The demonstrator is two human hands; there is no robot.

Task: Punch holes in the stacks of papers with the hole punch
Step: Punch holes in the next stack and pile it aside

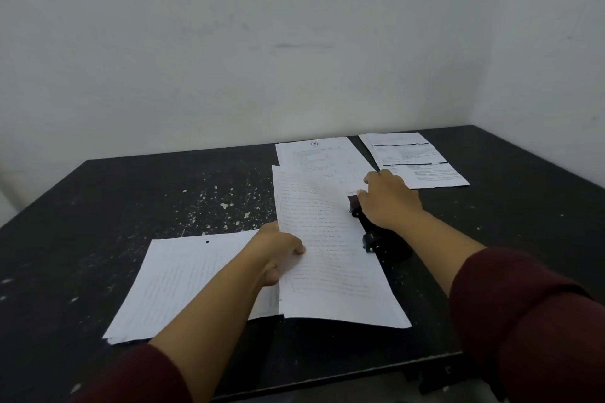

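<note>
The task looks partly done, judging by how the papers lie. On the black table (pixel 163 193) four lots of printed sheets are in view: a near-left stack (pixel 183 278) that already shows one dark punched hole near its far edge, a middle stack (pixel 330 258) under both hands, a far sheet with an emblem at its head (pixel 314 157) partly beneath the middle stack, and a far-right stack (pixel 415 160) lying well apart — no holes can be made out in those last two. The left hand (pixel 278 255) pinches the middle stack's left edge, thumb on top and fingers curled under, lifting that side slightly. The right hand (pixel 389 199) lies palm-down over the black hole punch (pixel 376 235), fingers spread and loosely curved on its lever rather than closed around it; whether it is pressing cannot be told. The punch sits at the middle stack's right edge, which seems fed into its mouth. So one stack appears finished, one is in hand, and probably two remain.
</note>
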